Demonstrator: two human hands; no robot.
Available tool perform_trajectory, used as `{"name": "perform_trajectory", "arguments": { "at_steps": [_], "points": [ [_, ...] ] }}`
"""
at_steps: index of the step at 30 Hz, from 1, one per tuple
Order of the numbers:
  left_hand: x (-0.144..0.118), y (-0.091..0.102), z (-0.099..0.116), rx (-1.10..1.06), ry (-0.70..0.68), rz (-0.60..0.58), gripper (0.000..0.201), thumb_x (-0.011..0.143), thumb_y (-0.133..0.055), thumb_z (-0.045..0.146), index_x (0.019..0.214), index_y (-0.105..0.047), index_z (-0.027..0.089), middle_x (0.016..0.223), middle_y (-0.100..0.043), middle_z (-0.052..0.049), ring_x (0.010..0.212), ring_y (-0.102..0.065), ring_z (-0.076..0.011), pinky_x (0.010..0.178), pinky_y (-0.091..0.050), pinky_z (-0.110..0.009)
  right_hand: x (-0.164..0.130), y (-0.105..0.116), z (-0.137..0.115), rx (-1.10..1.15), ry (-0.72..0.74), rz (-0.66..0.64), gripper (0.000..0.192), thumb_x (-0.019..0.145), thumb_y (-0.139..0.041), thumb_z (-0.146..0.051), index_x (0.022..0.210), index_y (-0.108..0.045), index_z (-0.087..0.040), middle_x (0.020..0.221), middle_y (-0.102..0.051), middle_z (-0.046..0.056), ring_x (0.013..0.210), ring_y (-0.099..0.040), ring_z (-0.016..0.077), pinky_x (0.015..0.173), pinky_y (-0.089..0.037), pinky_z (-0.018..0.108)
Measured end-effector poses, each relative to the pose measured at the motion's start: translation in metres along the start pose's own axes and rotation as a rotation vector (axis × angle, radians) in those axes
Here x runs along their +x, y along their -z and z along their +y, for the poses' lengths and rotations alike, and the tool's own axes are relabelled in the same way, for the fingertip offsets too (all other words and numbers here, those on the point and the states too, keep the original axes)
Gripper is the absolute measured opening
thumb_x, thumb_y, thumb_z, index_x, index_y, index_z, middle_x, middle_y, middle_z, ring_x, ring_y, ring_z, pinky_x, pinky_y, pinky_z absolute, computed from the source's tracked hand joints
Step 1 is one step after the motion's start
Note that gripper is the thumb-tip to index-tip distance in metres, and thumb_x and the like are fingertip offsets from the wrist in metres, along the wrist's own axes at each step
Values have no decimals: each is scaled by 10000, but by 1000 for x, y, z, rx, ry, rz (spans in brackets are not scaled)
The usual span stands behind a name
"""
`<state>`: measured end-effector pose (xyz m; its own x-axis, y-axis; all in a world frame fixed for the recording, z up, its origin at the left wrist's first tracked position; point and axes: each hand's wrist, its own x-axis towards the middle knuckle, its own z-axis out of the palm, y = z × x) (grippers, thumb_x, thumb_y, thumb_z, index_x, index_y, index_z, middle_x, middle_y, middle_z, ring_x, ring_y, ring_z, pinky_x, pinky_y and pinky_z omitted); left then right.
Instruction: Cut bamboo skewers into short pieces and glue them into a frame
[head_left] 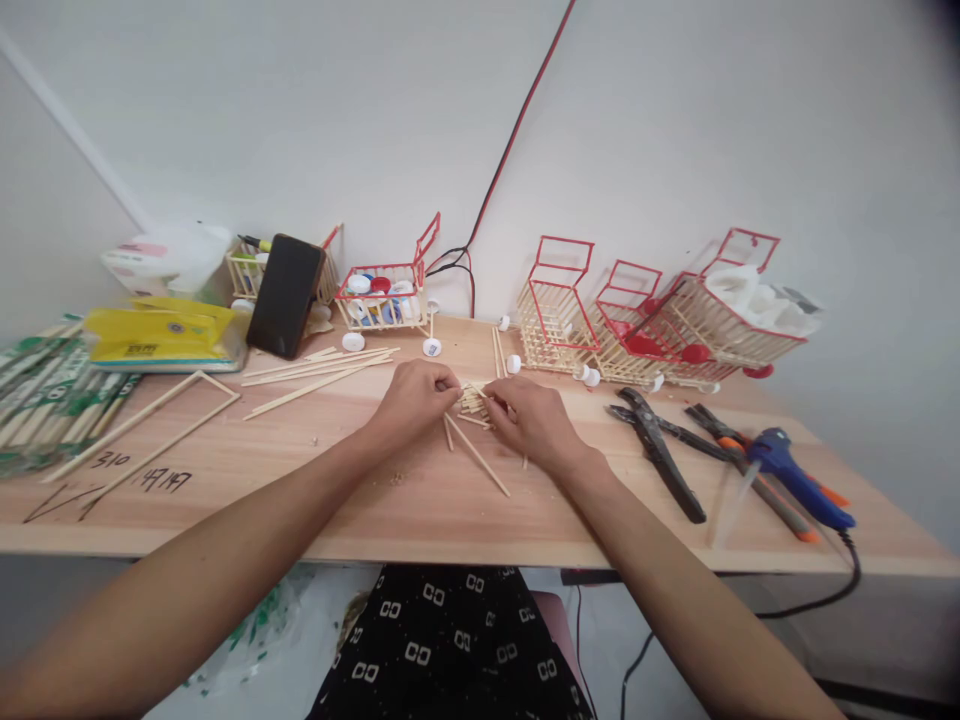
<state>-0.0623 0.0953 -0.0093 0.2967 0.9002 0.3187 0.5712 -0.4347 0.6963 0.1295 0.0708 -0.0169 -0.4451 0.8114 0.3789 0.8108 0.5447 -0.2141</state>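
Note:
At the middle of the wooden table, my left hand [416,400] and my right hand [534,418] face each other, fingers closed in a pinch. Between them lies a small pile of short wooden sticks [474,404]. Thin sticks run at my left fingertips, and a longer wooden stick [484,462] slants from there toward the table's front edge. My right thumb and fingertips are pressed on a stick at the pile's right side. Which single stick each hand grips is partly hidden by the fingers.
Small stick-built carts [559,320] with red handles stand along the wall. Left are a phone [285,297], a yellow tissue pack [169,338], bagged sticks [56,400] and a stick frame [142,425]. Right are black cutters [660,455], pliers [731,435] and a blue glue gun [802,480].

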Motion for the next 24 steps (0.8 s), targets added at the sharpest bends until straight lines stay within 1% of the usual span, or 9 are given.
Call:
{"name": "perform_trajectory", "arguments": {
  "at_steps": [7, 14, 24],
  "points": [
    [0, 0, 0, 15, 11, -8, 150, 700, -579, 128, 640, -715, 137, 579, -672, -10, 576, -565, -124, 568, -377, -218, 0, 0, -1, 0, 4, 4, 153, 891, -482, -213, 870, -632, -186, 837, -668, 54, 803, -574, 173, 689, -366, 259],
    [0, 0, 0, 14, 12, -4, 143, 692, -583, 124, 630, -711, 140, 570, -669, -8, 562, -562, -120, 563, -375, -217, 0, 1, -1, -1, 15, -2, 157, 896, -476, -214, 875, -629, -187, 850, -674, 54, 825, -577, 179, 697, -363, 261],
    [0, 0, -1, 9, -4, 2, 142, 691, -584, 129, 624, -707, 148, 557, -663, -2, 553, -554, -120, 565, -381, -220, 0, 0, 0, 9, 17, 2, 148, 891, -480, -211, 869, -625, -190, 835, -668, 48, 806, -572, 173, 689, -362, 261]
  ]
}}
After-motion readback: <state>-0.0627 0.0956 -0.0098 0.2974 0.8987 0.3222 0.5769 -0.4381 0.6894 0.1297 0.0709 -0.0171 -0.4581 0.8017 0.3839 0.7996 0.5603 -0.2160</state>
